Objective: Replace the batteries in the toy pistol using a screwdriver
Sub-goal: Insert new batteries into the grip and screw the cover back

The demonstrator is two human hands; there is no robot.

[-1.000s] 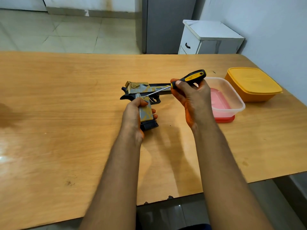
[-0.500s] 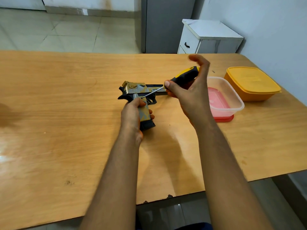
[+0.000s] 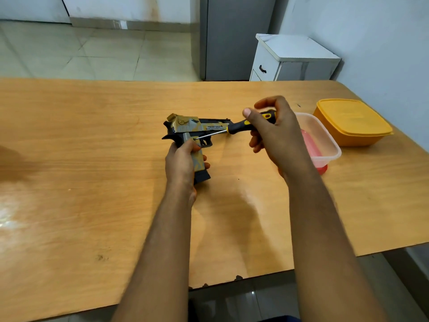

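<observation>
Clear plastic forms the open container (image 3: pixel 329 145) at the right of the wooden tabletop (image 3: pixel 92 182), with something red or pink inside it; what it is cannot be told. Beyond it stands an orange container (image 3: pixel 352 124) with its lid on. The left hand (image 3: pixel 182 162) grips the toy pistol (image 3: pixel 195 130) by its handle, mid-tabletop. The right hand (image 3: pixel 276 133) holds the screwdriver (image 3: pixel 234 129), its tip against the pistol's side.
</observation>
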